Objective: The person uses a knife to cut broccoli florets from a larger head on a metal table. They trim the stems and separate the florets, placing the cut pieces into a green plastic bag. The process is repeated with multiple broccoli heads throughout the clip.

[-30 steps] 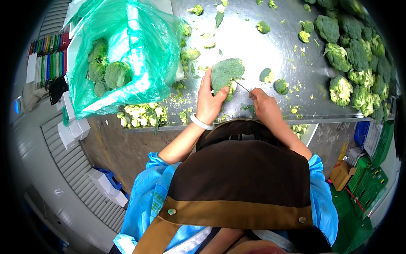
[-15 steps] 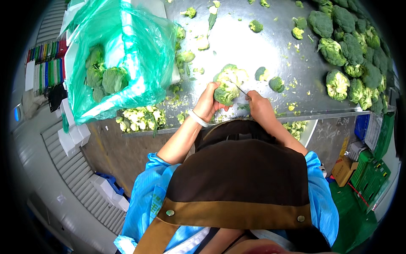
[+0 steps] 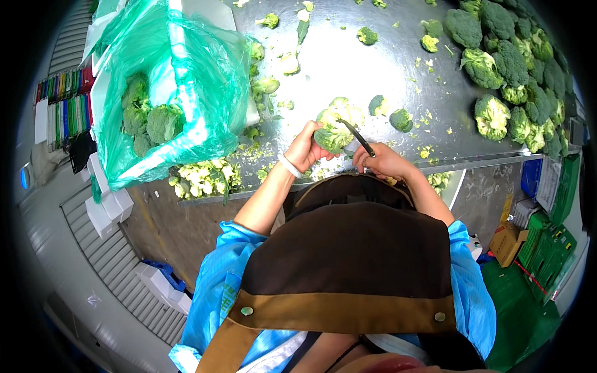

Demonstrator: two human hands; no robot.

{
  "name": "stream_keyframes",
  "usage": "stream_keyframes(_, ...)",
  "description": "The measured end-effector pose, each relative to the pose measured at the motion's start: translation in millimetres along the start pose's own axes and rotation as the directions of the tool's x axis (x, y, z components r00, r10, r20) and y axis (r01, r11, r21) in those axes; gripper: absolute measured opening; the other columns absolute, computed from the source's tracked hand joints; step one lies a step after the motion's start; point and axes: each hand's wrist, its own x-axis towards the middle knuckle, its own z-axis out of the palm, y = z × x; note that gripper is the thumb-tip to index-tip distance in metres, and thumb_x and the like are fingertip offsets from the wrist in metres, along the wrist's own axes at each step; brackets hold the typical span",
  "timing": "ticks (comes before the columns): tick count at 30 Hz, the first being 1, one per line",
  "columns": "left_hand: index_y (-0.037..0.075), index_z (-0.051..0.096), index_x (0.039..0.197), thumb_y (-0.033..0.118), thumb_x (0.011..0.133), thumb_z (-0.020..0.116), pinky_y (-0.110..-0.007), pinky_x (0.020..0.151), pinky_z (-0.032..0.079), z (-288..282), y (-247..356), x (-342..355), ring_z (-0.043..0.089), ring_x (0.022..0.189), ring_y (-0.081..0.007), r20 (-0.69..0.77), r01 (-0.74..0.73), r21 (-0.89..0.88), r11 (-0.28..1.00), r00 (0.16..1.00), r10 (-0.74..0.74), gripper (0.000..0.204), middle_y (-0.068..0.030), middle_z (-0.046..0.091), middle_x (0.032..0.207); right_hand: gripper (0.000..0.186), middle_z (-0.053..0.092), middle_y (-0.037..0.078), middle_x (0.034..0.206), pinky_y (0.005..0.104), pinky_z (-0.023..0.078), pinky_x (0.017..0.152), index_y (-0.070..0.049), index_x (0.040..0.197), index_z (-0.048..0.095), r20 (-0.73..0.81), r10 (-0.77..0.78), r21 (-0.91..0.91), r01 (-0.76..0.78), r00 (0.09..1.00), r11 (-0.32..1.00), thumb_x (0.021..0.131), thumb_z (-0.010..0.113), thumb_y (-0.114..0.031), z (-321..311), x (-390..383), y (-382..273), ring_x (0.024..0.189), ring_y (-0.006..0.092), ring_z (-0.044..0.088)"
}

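Note:
In my left hand [image 3: 306, 149] is a broccoli head [image 3: 333, 132], its pale cut stems turned up and green florets toward the lower left. My right hand [image 3: 385, 163] is closed around a knife [image 3: 362, 142] with a dark handle. The knife slants up and left, and its tip reaches the right side of the broccoli. Whether it touches the broccoli I cannot tell. Two small florets [image 3: 401, 120] lie on the metal table [image 3: 435, 146] just right of it.
At the left stands a box lined with a green plastic bag [image 3: 211, 112], broccoli heads [image 3: 163, 123] inside. Many broccoli heads [image 3: 492, 118] are piled at the right. Pale stem pieces [image 3: 205, 179] sit below the table's left front edge. Trimmings are scattered over the tabletop.
My right hand has moved slightly down and turned, so more of the knife and its dark handle shows. The left hand keeps its hold on the broccoli. The whole view has shifted a little.

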Motion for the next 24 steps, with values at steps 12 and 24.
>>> stream_keyframes(12,0.000,0.042,0.147,0.008,0.086,0.062,-0.024,0.052,0.051,53.3,15.9,-22.7,0.058,0.067,-0.0095,-0.066,-0.259,0.543,0.799,0.935,0.348,0.064,-0.0109,0.066,0.104,0.071,0.066,0.006,0.079,0.0281,0.049,0.058,-0.003,0.129,0.054,-0.561,-0.384,-0.150,0.366,0.734,0.919,0.073,0.087,-0.032,9.7,16.7,-48.1,0.064,0.0132,0.061)
stream_keyframes(24,-0.002,0.046,0.143,0.015,0.086,0.057,-0.021,0.049,0.048,25.4,0.5,-13.7,0.062,0.070,-0.0093,0.005,-0.161,0.271,0.949,0.986,0.165,0.060,-0.0109,0.067,0.111,0.038,0.055,-0.001,0.064,0.0206,0.031,0.036,-0.001,0.111,0.058,-0.449,-0.148,0.314,0.310,0.881,0.897,0.084,0.077,-0.018,2.1,10.8,-34.8,0.042,0.0048,0.044)
